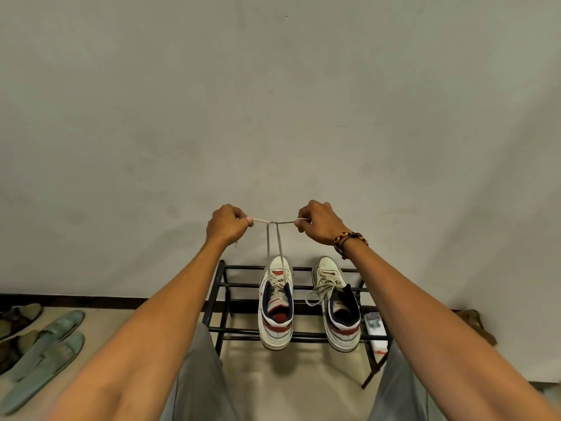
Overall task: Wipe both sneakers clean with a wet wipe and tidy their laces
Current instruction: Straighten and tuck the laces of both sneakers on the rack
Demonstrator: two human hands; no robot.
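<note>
Head view: left hand [226,223] and right hand [318,222] each pinch one end of the lace [274,238], crossed and taut between the fingertips. Below them, the left sneaker [275,305] and right sneaker [337,305] rest on a rack [223,287], a wipe packet [375,326] beside.

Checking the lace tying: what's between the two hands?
In the head view, only the taut lace, crossed midway, spans between left hand and right hand.

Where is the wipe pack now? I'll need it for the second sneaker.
In the head view, the wipe pack lies at the right end of the rack, just right of the right sneaker and partly hidden by the right forearm.
</note>
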